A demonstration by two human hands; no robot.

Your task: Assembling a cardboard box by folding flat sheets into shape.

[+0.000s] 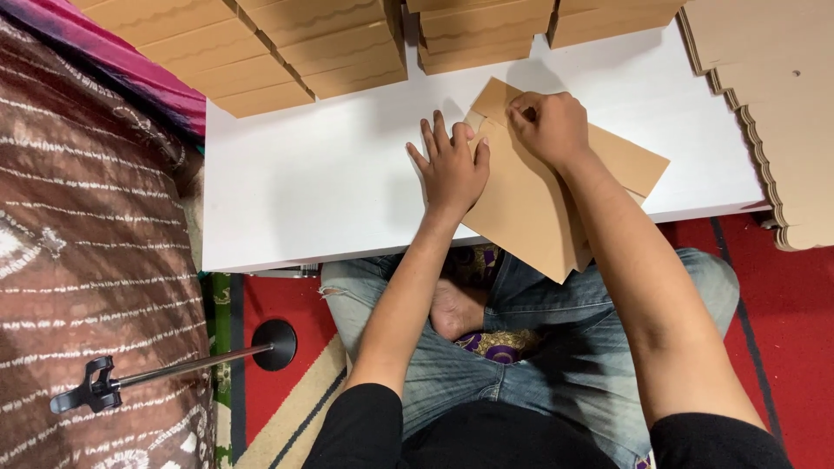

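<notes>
A flat brown cardboard piece point(530, 213) lies on the white table point(321, 182), its near corner hanging over the front edge. My left hand point(452, 165) rests flat on its left edge, fingers spread, holding it down. My right hand point(549, 126) is closed with knuckles pressed on the upper flap near the far corner, pinching or creasing the cardboard there. The folded flap spreads out to the right of my right wrist.
Stacks of folded brown cardboard boxes point(287, 48) line the table's far edge. A pile of flat scalloped cardboard sheets point(773, 95) sits at the right. A patterned brown fabric point(87, 252) and a black stand point(174, 365) are at the left, over a red rug.
</notes>
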